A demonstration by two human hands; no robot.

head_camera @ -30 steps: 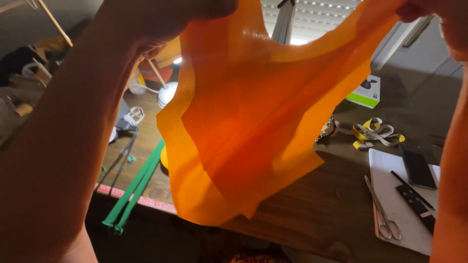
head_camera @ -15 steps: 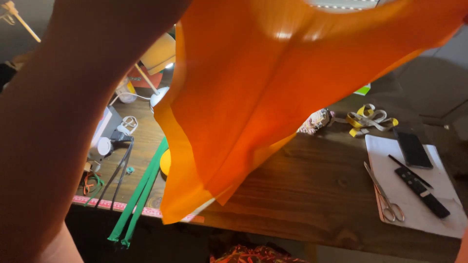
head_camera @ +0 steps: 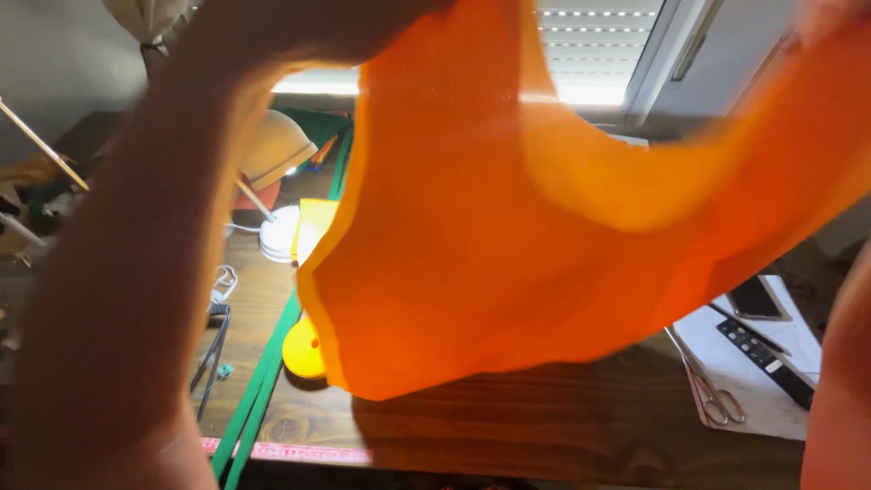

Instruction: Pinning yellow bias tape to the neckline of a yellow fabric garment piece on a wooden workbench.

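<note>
A large piece of thin orange fabric (head_camera: 508,263) hangs in the air in front of me, above a wooden table (head_camera: 544,426). My left hand (head_camera: 354,25) grips its upper left edge at the top of the view, and my left forearm crosses the left side of the picture. At the upper right corner my right hand (head_camera: 827,18) holds the other edge; it is blurred and mostly cut off. The cloth sags between the two hands and hides the middle of the table.
Scissors (head_camera: 712,395), a black remote (head_camera: 762,358) and a phone (head_camera: 755,298) lie on a white sheet (head_camera: 771,413) at the right. Green strips (head_camera: 259,390), a yellow disc (head_camera: 304,349), a desk lamp (head_camera: 272,150) and a pink tape measure (head_camera: 299,451) are at the left. A shuttered window (head_camera: 599,45) is behind.
The fabric has been spread wider and swung to the right, and my left arm now crosses higher. The view has tilted up, so the window shows.
</note>
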